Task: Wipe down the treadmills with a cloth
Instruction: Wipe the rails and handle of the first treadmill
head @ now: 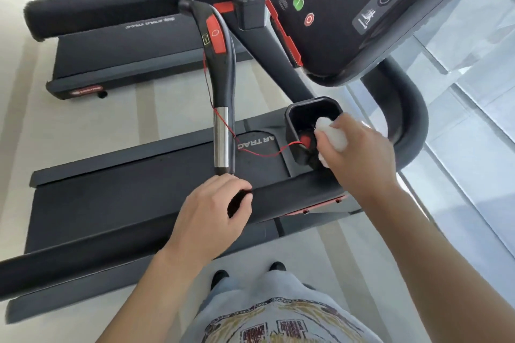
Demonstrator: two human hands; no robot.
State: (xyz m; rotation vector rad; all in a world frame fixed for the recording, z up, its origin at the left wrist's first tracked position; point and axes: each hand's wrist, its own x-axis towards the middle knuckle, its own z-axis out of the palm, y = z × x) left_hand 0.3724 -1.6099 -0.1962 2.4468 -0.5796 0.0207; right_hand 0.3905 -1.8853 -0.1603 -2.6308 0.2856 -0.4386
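I stand beside a black treadmill (pixel 133 203). My right hand (pixel 359 156) grips a bunched white cloth (pixel 331 133) and presses it against the rim of the near black cup holder (pixel 301 114), which has a red clip inside. My left hand (pixel 214 211) curls around the end of the black side handrail (pixel 278 195), just below the chrome tip of the centre grip bar (pixel 221 139). A thin red safety cord (pixel 259 154) runs from that bar to the cup holder.
The console panel (pixel 348 8) with green and red buttons hangs above right. A second cup holder (pixel 249 0) sits further back. Another treadmill (pixel 125 61) stands beyond on the pale floor. A glass wall (pixel 468 120) runs along the right.
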